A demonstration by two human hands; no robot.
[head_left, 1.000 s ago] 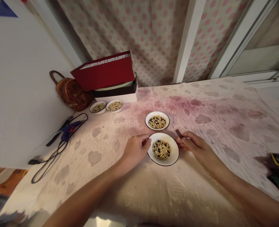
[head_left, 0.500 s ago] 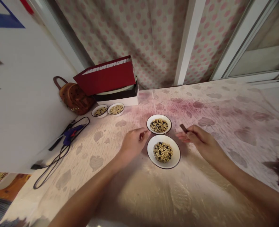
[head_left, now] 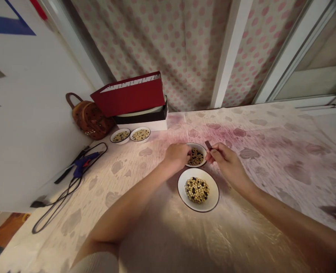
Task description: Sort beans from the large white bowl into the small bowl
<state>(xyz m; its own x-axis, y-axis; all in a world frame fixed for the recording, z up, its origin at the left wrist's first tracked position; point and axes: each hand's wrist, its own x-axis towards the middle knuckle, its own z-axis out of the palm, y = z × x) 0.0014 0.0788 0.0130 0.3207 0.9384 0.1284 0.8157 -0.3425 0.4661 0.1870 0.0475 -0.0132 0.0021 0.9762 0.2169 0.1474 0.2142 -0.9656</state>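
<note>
Beyond the near white dish [head_left: 214, 197], the left hand [head_left: 176, 156] curled at the far dish [head_left: 201, 152], its grip hidden; the right hand [head_left: 227, 163] pinched a dark strip [head_left: 208, 145]. Dark beans [head_left: 193, 179] lay among pale ones in both dishes.

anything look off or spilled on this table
The red folder sits tilted on the black box, overhanging it instead of lying flat. A pinkish stain also spreads across the tablecloth. No seeds appear spilled around the front white bowl.
</note>
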